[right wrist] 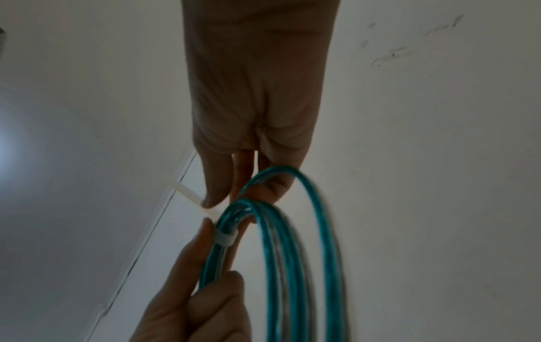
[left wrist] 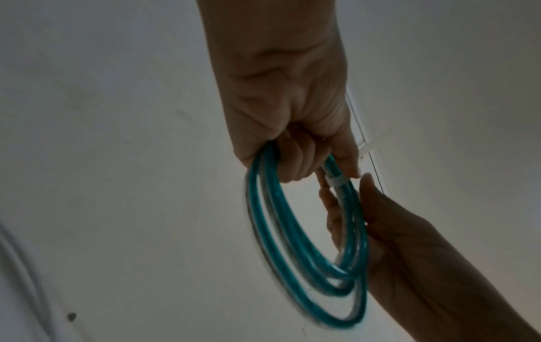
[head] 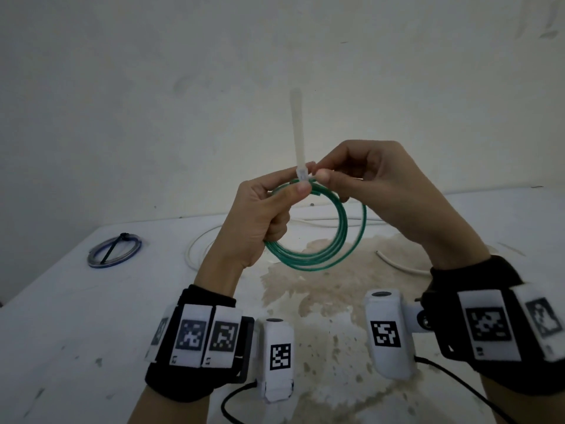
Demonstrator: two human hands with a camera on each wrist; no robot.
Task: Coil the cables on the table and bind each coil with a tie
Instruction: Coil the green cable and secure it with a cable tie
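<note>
Overhead, both hands held a teal plastic-sheathed cable coil (head: 318, 237) in the air above the stained white worktop (head: 91, 316). The left hand (head: 260, 218) gripped the coil's 11 o'clock side, thumb pressed beside a white plastic zip tie (head: 298, 133) wrapped around the strands, its tail pointing to 12 o'clock. The right hand (head: 376, 185) pinched the tie's head. At 9 o'clock lay a blue coil (head: 114, 250) already bound with a black tie.
</note>
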